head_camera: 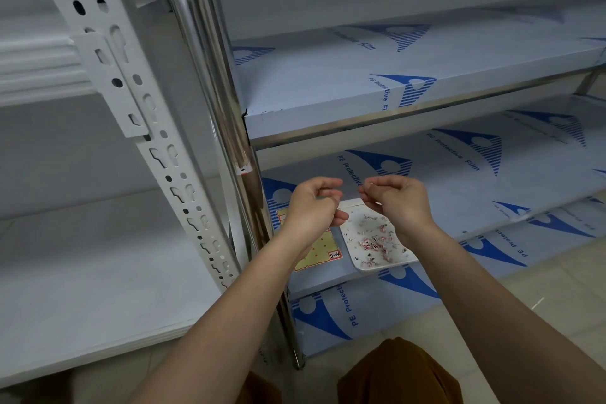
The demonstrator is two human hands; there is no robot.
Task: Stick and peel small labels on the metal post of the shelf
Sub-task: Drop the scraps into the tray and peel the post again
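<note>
Metal post [210, 75] runs from 12 o'clock down toward 6, shiny; small label [244, 170] stuck on it just left of centre, edge curling. Left hand [311, 206] at centre, fingers curled, thumb and forefinger pinched — what they hold too small to tell. Right hand [398, 203] at 3 o'clock of it, same pinch, tips nearly meeting. Below hands: white tray [364, 262] of label scraps, yellow sticker sheet [319, 252] beside — both on film-covered shelf [459, 200]. White perforated upright [131, 98] at 9 o'clock.
</note>
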